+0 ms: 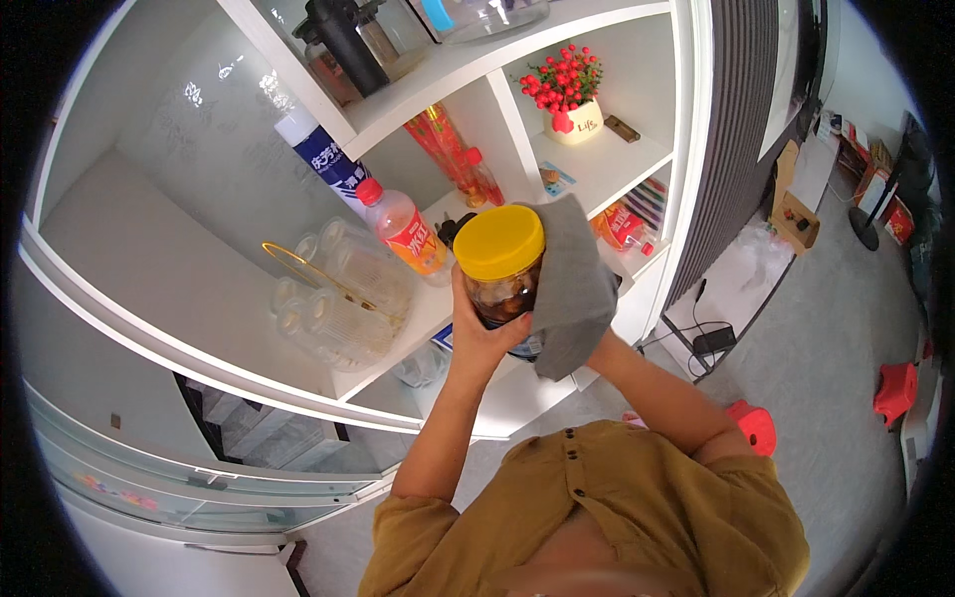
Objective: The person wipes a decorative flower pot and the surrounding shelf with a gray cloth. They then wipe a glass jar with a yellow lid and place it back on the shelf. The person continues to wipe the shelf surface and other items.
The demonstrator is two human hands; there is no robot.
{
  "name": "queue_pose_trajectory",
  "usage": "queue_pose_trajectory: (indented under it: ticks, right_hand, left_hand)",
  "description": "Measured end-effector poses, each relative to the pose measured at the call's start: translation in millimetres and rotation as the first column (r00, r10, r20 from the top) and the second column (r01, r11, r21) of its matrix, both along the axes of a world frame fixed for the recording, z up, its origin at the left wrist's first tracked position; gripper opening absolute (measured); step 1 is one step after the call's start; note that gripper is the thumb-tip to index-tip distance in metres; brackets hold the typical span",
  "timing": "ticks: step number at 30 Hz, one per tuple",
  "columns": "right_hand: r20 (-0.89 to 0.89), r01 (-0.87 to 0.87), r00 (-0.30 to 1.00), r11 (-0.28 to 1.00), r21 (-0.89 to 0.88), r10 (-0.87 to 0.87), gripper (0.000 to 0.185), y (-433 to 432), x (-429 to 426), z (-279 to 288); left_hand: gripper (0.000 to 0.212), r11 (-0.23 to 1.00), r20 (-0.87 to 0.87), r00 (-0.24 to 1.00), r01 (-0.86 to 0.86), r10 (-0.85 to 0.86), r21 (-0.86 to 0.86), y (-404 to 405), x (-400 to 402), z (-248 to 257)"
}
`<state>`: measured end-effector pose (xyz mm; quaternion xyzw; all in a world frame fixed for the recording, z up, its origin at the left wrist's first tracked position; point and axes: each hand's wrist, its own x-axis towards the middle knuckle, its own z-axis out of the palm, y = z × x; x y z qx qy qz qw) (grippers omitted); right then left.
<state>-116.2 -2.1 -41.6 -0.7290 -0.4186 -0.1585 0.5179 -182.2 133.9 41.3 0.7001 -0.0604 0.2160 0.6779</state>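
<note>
A clear jar (501,295) with a yellow screw lid (500,242) and dark contents is held up before the shelf unit. My left hand (481,328) grips its lower left side, thumb across the front. A grey cloth (573,298) drapes over the jar's right side. My right hand (599,349) is mostly hidden behind this cloth, which it presses against the jar. Just left of the jar stands a plastic drink bottle (409,235) with a red cap and an orange-red label.
Clear ribbed glasses (343,306) hang on a gold-handled rack (298,261) on the left shelf. Behind the bottle rises a blue-and-white can (328,160). A pot of artificial red berries (573,119) occupies an upper cubby. Red stools (752,427) stand on the floor.
</note>
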Motion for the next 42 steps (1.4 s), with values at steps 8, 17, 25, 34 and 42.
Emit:
queue_pose_trajectory:
  ticks: [8, 17, 25, 34, 42]
  right_hand:
    - [-0.500, -0.141, 0.811, 0.931, 0.338, 0.304, 0.053, -1.6, 32.7, 47.4]
    - [-0.486, -0.126, 0.769, 0.844, 0.522, 0.415, 0.048, 7.2, 52.7, 25.4]
    - [-0.067, 0.153, 0.988, 0.968, 0.198, -0.143, 0.061, 2.6, 9.7, 37.7]
    - [-0.091, 0.319, 0.947, 0.858, 0.403, -0.309, 0.060, 0.0, -9.4, 74.0]
    - [-0.134, 0.284, 0.959, 0.858, 0.427, -0.250, 0.058, -9.3, -5.0, 63.4]
  left_hand:
    - [0.113, 0.957, -0.057, 0.977, 0.188, -0.205, -0.223, 2.0, -6.2, 6.5]
    - [0.108, 0.956, -0.035, 0.998, 0.041, -0.054, -0.289, -7.5, 1.7, 10.1]
    - [0.097, 0.997, 0.166, 0.983, -0.082, 0.078, 0.016, -18.5, 19.6, 26.7]
    - [0.097, 0.972, 0.322, 0.945, -0.128, 0.059, 0.198, -40.4, 32.9, 44.2]
    - [0.099, 0.885, 0.377, 0.921, -0.254, 0.098, 0.389, -52.5, 30.0, 52.6]
